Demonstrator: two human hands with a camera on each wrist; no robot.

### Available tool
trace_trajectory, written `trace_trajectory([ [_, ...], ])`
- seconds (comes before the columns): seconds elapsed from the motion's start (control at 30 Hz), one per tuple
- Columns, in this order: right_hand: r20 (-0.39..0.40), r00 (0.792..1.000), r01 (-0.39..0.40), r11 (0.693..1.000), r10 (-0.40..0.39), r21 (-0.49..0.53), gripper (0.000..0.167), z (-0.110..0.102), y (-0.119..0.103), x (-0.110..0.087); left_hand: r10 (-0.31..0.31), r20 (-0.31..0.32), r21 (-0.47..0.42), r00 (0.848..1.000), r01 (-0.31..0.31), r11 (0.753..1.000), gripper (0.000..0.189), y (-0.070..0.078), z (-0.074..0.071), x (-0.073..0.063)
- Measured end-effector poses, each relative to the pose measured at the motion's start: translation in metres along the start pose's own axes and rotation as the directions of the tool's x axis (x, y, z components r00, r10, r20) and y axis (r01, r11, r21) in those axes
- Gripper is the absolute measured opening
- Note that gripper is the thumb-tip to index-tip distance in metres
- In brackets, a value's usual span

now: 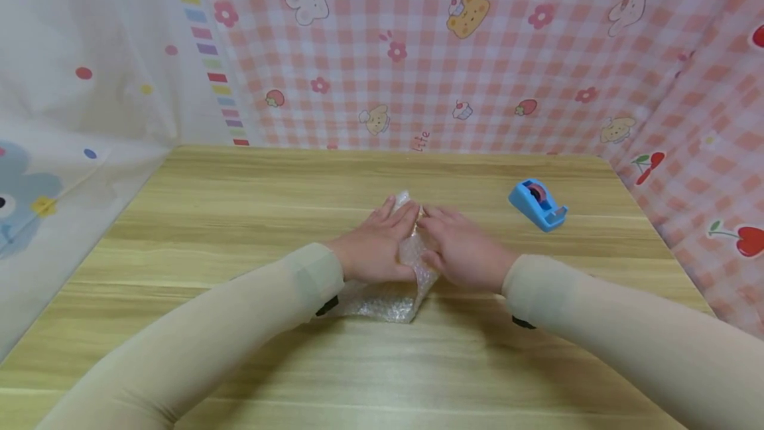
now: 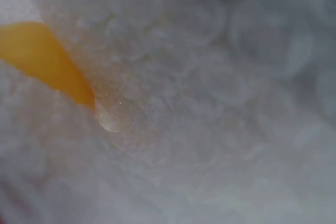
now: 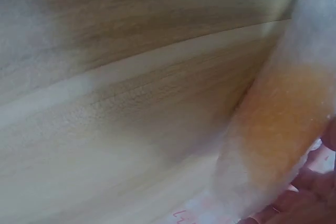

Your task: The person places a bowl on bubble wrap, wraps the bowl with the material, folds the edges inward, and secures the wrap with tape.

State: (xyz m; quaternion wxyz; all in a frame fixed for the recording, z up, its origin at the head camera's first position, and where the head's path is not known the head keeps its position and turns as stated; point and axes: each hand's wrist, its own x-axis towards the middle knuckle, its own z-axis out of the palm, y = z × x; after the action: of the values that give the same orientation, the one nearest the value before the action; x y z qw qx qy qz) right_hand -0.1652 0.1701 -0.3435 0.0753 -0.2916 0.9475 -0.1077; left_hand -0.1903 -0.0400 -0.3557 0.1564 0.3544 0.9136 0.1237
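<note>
1. Head view: the left hand (image 1: 373, 247) and right hand (image 1: 462, 251) lie side by side on a bubble wrap bundle (image 1: 390, 300) in the middle of the wooden table (image 1: 209, 217). Both press it with fingers straight, tips nearly meeting. A blue tape dispenser (image 1: 537, 205) stands apart, to the right.
2. Left wrist view: bubble wrap (image 2: 210, 103) fills the frame, with something orange (image 2: 42, 61) under it; no fingers are visible.
3. Right wrist view: blurred table grain (image 3: 105, 103), the wrap (image 3: 278, 129) glowing orange, and fingertips (image 3: 310, 198) touching its lower edge.

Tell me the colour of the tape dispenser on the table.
Blue, with a pink tape roll inside; the tape dispenser shows best in the head view.
</note>
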Motion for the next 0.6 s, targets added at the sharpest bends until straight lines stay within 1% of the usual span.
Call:
trace_trajectory([
  [0.1, 0.053, 0.999, 0.005, 1.000, -0.005, -0.002, 0.070, 0.0015, 0.0005, 0.0007, 0.001, -0.005, -0.012, 1.000, -0.001, 1.000, 0.114, -0.0002, 0.0003, -0.0001],
  [0.2, 0.080, 0.997, 0.017, 1.000, -0.016, -0.012, 0.070, 0.0029, 0.0005, 0.0020, 0.002, -0.007, -0.032, 1.000, -0.002, 0.999, 0.115, -0.0002, 0.0003, -0.0004],
  [0.43, 0.092, 0.996, 0.012, 0.998, -0.007, -0.058, 0.070, 0.0065, 0.0008, 0.0054, 0.011, -0.004, -0.083, 1.000, -0.011, 0.996, 0.117, -0.0020, -0.0011, -0.0010],
  [0.6, 0.085, 0.996, 0.000, 0.998, 0.006, -0.066, 0.071, 0.0092, 0.0008, 0.0098, 0.034, 0.007, -0.147, 0.999, -0.033, 0.989, 0.122, -0.0074, -0.0044, -0.0041],
])
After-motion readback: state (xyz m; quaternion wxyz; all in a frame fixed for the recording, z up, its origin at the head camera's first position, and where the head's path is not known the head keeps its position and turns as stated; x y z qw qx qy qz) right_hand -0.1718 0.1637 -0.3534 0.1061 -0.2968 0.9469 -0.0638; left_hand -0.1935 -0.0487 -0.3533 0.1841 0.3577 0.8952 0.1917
